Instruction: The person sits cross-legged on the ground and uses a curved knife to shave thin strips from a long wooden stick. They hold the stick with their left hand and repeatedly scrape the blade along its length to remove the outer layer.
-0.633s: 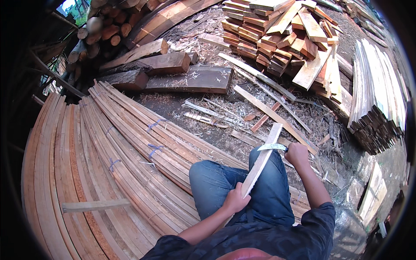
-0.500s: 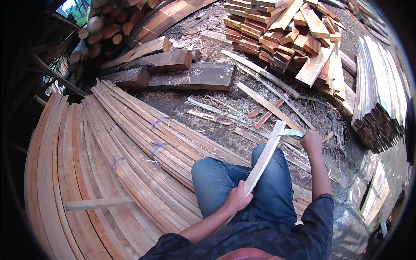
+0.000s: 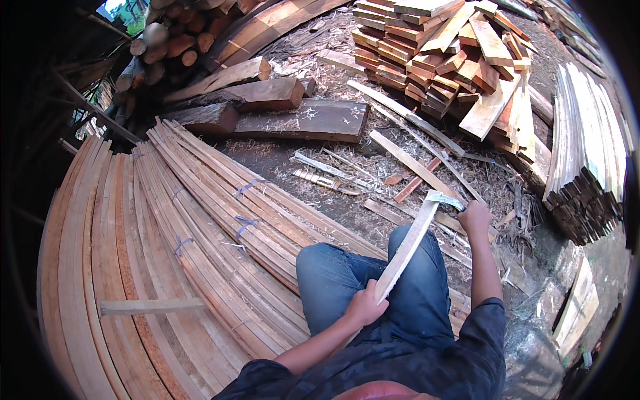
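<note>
My left hand (image 3: 367,304) is wrapped round the near end of a pale wooden slat (image 3: 409,248). The slat slants up and away across my raised knee in blue jeans. In my right hand (image 3: 475,220) is a knife (image 3: 445,199) with a broad, shiny blade; its handle is hidden in my fist. The blade lies across the far end of the slat and seems to touch it. Under and beside my legs, long planks (image 3: 220,247) lie side by side, some bundled with bluish ties (image 3: 247,224).
A short wooden strip (image 3: 152,306) lies across the planks at left. Thick dark beams (image 3: 300,120) and round logs (image 3: 180,47) are beyond. A stack of cut boards (image 3: 440,60) stands far right of centre, and a bundle of pale slats (image 3: 587,147) at right. Shavings and loose sticks litter the ground.
The knife blade has moved a little left, onto the slat's far end, with my right hand lower and slightly left. The slat's far end has dipped slightly. My left hand keeps its grip.
</note>
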Motion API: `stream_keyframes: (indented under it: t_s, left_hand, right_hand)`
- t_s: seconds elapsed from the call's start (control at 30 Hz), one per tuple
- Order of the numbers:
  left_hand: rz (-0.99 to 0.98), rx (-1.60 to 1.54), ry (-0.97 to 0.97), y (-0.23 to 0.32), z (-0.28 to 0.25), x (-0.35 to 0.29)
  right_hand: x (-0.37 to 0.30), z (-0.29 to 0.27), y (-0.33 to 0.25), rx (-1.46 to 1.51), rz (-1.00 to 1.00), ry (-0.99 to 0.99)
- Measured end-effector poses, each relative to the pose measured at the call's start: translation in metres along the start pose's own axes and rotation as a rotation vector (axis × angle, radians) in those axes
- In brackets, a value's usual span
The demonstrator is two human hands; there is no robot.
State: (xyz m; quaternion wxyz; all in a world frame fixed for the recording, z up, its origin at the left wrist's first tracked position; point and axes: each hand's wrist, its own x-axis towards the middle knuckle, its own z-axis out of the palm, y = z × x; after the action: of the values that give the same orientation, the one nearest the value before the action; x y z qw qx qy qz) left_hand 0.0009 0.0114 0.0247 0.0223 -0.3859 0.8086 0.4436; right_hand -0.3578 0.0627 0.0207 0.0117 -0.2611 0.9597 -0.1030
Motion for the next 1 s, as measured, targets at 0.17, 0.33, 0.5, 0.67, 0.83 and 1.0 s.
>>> stream_keyframes:
  t_s: [0.17,0.33,0.5,0.67,0.83,1.0]
  left_hand:
    - [-0.002,0.004,0.021,0.002,-0.004,0.001]
    - [0.020,0.007,0.008,-0.002,0.001,0.001]
    - [0.022,-0.030,0.006,0.001,0.001,-0.001]
    - [-0.020,0.008,0.008,0.002,-0.003,0.002]
    - [0.027,-0.057,-0.030,0.002,0.004,0.003]
    - [0.066,-0.013,-0.022,0.003,0.003,-0.001]
  right_hand:
    - [-0.025,-0.005,-0.018,-0.024,-0.187,-0.045]
    - [-0.047,0.003,-0.035,-0.147,-0.365,-0.185]
    - [0.030,-0.008,0.038,0.009,0.219,-0.005]
    - [-0.026,0.011,0.040,0.139,0.190,-0.065]
    - [-0.109,0.059,0.029,0.548,0.409,-0.056]
    - [-0.111,0.026,-0.002,0.506,0.255,-0.035]
